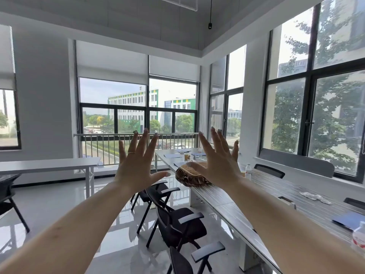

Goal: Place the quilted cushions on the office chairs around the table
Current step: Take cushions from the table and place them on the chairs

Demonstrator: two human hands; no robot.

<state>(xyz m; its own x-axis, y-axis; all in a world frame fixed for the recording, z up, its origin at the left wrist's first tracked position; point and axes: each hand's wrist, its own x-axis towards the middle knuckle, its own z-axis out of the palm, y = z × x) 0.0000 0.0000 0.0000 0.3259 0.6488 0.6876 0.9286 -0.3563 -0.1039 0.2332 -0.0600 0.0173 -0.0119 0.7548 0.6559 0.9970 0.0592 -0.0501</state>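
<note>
Room: bright corner office, big windows all round, glossy pale floor, long grey table [256, 196] running away under the right arm.
Cushions: brownish quilted stack [192, 176] sits on the table's near edge, just behind and partly hidden by the right hand. Can't tell how many are in it.
Chairs: black office chairs [177, 224] lined up below and between the two arms, seats look bare, so I'd say nothing has been placed yet.
Left hand: left hand [138, 165] raised at arm's length, back toward the camera, fingers spread wide, holding nothing. Ring on one finger.
Right hand: right hand [219, 165] same deal, fingers fanned out and empty, out in front of the stack.
Risk: honestly, that stack overhangs the edge a bit, so a one-handed grab could tip the lot onto the floor.
Other risk: water bottle [248, 172] stands just right of the right hand, easy to knock with an elbow.
</note>
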